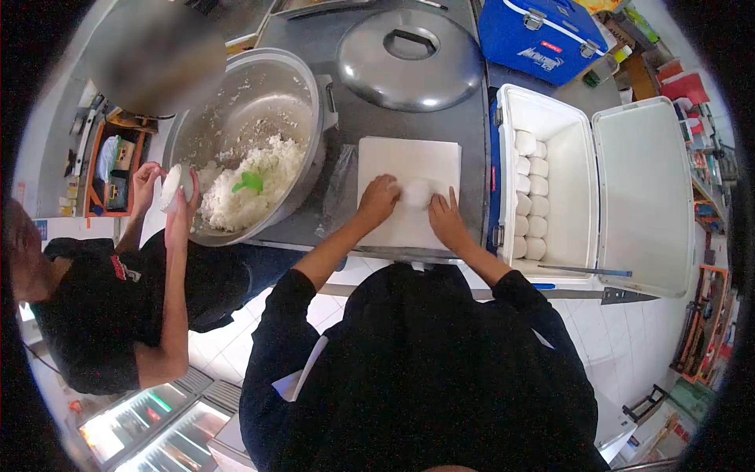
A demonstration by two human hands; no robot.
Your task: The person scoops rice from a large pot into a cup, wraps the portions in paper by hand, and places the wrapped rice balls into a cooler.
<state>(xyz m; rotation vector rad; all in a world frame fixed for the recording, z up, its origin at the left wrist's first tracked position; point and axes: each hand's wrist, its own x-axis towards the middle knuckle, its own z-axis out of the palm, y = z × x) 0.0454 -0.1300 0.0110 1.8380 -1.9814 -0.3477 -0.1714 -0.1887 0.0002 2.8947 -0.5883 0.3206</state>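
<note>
A rounded white bundle (415, 193), like a paper-wrapped portion of rice, lies on a square stack of white paper (409, 152) on the metal counter. My left hand (379, 200) is at its left side, fingers bent in and tips right at the white wrapping. From the right, my right hand (447, 220) has its thumb and fingertips at the opposite side of the bundle. Just left of the paper, a crumpled clear plastic sheet (338, 189) lies on the counter.
Left stands a big metal basin (311, 94) of white rice (263, 177) with a green scoop (248, 182). A co-worker there holds a round white bowl (171, 189). Behind is a metal lid (410, 67). An open cooler (574, 189) on the right holds several white bundles (536, 206).
</note>
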